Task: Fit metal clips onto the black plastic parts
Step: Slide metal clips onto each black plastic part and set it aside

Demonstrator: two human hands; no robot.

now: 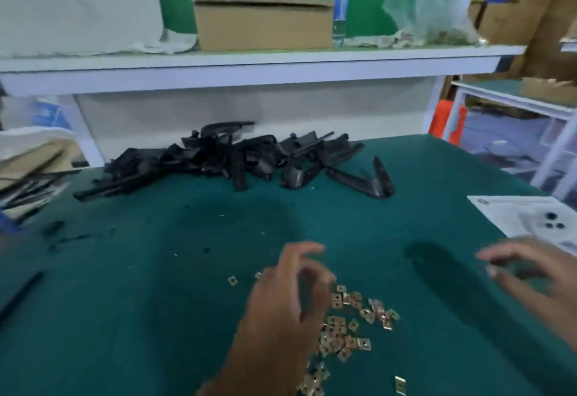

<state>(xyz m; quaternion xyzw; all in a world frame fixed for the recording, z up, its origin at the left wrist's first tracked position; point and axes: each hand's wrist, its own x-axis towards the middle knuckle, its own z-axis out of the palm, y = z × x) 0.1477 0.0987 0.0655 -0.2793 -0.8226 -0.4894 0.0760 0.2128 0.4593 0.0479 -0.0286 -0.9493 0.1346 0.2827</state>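
Note:
A heap of black plastic parts (224,158) lies at the back of the green table. One bent black part (371,181) sits apart at the heap's right end. Several small brass-coloured metal clips (352,320) are scattered near the front of the table. My left hand (281,305) hovers over the left side of the clips with fingers curled and apart, holding nothing I can see. My right hand (530,270) is blurred at the right, fingers spread above the table; I cannot make out anything in it.
A white shelf (249,67) runs behind the table with a cardboard box (263,25), a water bottle (338,2) and a plastic bag (431,8). A printed sheet (524,214) lies at the right edge. Cardboard and black strips (28,177) sit at the left.

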